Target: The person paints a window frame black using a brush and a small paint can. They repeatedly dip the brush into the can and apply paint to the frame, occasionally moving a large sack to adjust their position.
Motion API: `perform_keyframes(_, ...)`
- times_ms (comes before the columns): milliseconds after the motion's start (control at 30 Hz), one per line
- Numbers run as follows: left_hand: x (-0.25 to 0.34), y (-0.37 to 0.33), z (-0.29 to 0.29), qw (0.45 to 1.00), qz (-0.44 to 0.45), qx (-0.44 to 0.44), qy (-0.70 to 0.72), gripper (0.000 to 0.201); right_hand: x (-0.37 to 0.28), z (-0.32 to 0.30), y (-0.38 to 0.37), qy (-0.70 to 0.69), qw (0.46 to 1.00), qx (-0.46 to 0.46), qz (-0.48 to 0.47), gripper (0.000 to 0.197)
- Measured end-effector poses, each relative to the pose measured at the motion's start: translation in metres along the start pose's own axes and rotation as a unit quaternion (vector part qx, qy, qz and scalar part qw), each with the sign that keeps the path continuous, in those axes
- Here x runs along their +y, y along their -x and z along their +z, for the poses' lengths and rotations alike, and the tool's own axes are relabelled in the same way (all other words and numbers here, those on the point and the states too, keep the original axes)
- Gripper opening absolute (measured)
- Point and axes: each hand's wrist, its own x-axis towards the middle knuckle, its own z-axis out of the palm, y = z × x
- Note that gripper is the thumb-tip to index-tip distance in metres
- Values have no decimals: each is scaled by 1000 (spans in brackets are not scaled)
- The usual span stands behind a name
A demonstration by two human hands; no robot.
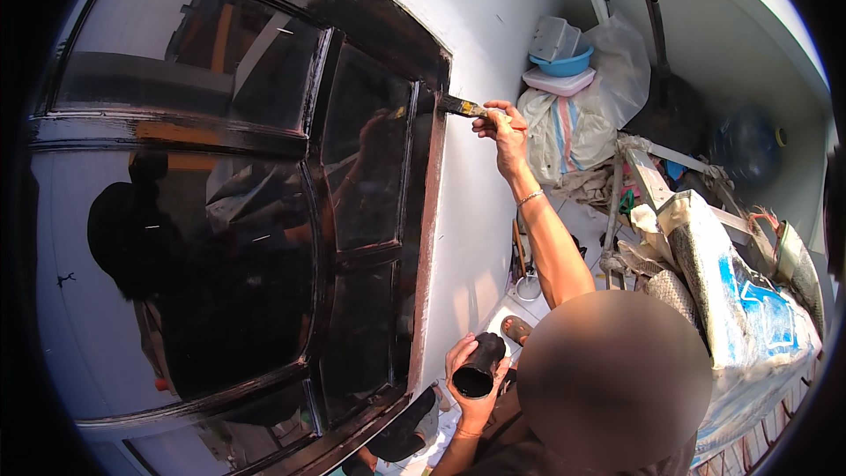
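My right hand [502, 128], with a thin bracelet at its wrist, grips a paintbrush [467, 107] by its handle. The bristles are dark with paint and reach the outer edge of a glossy dark frame [426, 185], beside the white wall. Lower down, my left hand [465, 388] is wrapped round a small black can [480, 361] with dark paint inside, its open mouth tipped toward the view. Dark, mirror-like panes [366, 150] fill the frame and show reflections. A round blurred patch hides part of the lower right, next to my right arm.
At the back, a blue basin [564, 63] and plastic boxes rest on filled sacks [568, 137]. A folded metal ladder [648, 181] leans to the right, near a large blue water bottle [747, 145] and a white-and-blue sack [749, 300]. A sandalled foot [515, 329] is on the tiles.
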Motion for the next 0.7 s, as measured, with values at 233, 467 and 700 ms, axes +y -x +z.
perform_keyframes(233,-1,1,0,1000,-4,7,2,61,1,11,-13,-160,984,76,-3,26)
perform_keyframes(467,-3,4,-2,1000,-10,10,7,61,-3,26,-28,-90,988,125,-23,44)
perform_keyframes(700,-4,4,1,999,-14,14,27,62,0,45,-24,-21,996,83,-32,42)
